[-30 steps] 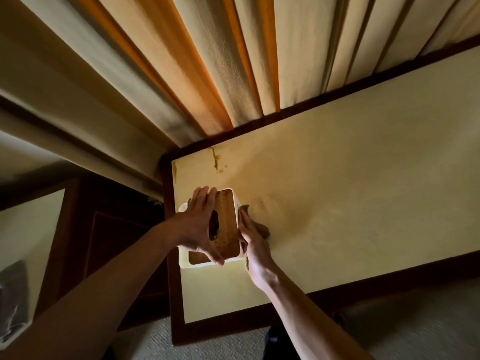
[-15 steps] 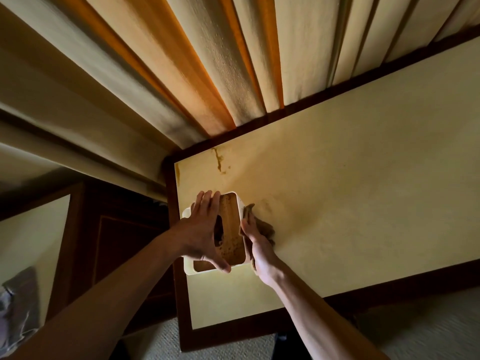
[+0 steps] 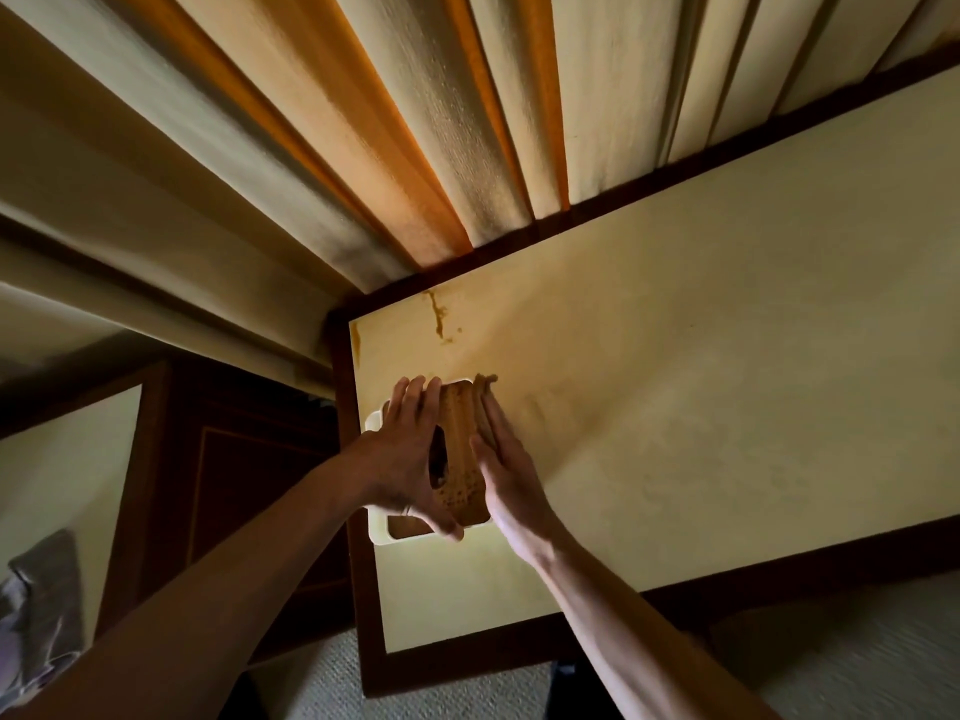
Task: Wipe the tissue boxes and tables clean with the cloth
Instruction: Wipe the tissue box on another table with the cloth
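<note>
Centre-left of the frame, the left hand lies flat with straight fingers on the tissue box, white-rimmed with a wooden lid, steadying it on the smooth cream table. The right hand presses the brown cloth flat against the box's right side. Judged mid-wipe; next, sweep another face.

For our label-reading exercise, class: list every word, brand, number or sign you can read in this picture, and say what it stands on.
None can be read.
Tissue box: wooden lid and pale rim show no lettering; both hands hide part of it.
Table: only brownish stains near the far left corner, no text.
Curtains: plain folds, no print.
Cloth: plain.
</note>
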Demonstrator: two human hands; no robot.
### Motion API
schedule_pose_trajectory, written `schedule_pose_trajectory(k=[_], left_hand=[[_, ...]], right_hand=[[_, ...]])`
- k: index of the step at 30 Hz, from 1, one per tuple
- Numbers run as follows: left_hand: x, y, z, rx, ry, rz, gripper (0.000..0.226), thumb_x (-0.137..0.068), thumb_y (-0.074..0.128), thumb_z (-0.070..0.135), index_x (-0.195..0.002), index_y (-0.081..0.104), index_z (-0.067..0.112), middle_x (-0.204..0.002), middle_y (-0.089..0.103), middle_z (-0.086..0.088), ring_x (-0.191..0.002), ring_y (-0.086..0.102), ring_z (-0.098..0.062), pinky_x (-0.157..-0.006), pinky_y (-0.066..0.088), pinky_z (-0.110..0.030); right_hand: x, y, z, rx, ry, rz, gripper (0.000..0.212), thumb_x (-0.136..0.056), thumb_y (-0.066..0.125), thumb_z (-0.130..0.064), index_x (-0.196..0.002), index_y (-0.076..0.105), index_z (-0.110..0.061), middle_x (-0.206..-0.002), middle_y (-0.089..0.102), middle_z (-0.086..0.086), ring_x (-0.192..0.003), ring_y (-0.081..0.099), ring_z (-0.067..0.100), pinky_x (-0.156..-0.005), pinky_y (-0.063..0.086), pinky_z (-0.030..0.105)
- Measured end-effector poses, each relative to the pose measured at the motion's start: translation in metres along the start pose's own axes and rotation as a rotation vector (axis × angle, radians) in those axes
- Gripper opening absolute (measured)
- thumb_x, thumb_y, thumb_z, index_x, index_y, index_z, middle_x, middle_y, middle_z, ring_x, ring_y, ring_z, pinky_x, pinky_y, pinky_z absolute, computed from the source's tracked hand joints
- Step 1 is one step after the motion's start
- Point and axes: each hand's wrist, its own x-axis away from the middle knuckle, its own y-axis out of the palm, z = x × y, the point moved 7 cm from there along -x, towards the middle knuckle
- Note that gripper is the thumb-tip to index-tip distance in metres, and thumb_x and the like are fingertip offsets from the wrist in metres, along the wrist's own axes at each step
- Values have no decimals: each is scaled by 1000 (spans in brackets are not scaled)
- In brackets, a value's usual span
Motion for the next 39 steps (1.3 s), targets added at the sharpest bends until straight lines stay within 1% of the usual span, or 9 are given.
schedule_pose_trajectory(k=[6,9,11,16,24,29,32,34,39], left_hand=[[1,0,1,9,-7,-1,169,-43,79,83,-142,-45,24,-151,-48,8,-139,-44,-23,-120,17,-59],[1,0,2,1,-9,-2,168,-45,80,81,-143,-44,23,-152,-47,7,-140,-44,-23,-121,15,-59],[1,0,1,8,-13,-2,168,-44,81,81,-143,-43,23,-153,-46,7,-141,-42,-24,-121,16,-58],[0,1,1,17,-6,4,169,-44,81,80,-142,-44,23,-152,-46,7,-140,-43,-23,-121,13,-58],[0,2,0,-1,-16,0,169,-44,80,81,-143,-44,22,-151,-48,6,-138,-45,-23,-120,17,-59],[0,2,1,-2,-12,-8,167,-47,80,81,-143,-44,22,-151,-49,5,-137,-47,-23,-121,15,-59],[-1,3,0,-8,-5,-10,167,-47,79,82,-143,-43,21,-151,-49,4,-137,-47,-24,-121,12,-59],[-2,3,-1,-9,1,-6,166,-47,78,83,-144,-42,21,-152,-48,4,-138,-46,-25,-121,14,-60],[-1,3,0,-8,7,-6,167,-46,78,83,-142,-45,21,-151,-49,4,-138,-46,-25,-121,15,-57]], right_hand=[[43,-5,36,-11,139,-73,43,-104,40,-24,-135,28,-51,-136,42,-18,-119,48,-13,-91,43,7],[51,-8,53,45,266,-77,51,-95,41,-53,-138,15,-60,-154,27,-13,-137,33,0,-116,25,26],[49,-9,59,29,305,-80,69,-93,39,-59,-152,6,-44,-156,21,-13,-138,26,1,-119,16,30],[30,-17,61,-16,327,-10,66,-92,43,-57,-147,29,-22,-140,42,-3,-124,49,11,-110,38,30],[-3,-15,54,-28,329,5,78,-86,58,-63,-146,31,-22,-147,43,4,-129,50,14,-112,36,52],[-25,2,34,73,268,-120,86,-79,55,-74,-145,1,-56,-158,25,-2,-139,37,24,-107,38,60],[-31,1,18,100,121,-61,54,-98,51,-41,-148,30,-38,-131,52,2,-117,54,11,-99,47,48],[-26,-3,9,107,34,1,33,-102,47,-30,-131,51,-44,-118,60,-3,-107,60,5,-95,51,37],[12,2,5,32,58,-98,44,-104,41,-23,-117,54,-63,-125,54,-16,-120,53,2,-100,49,32]])
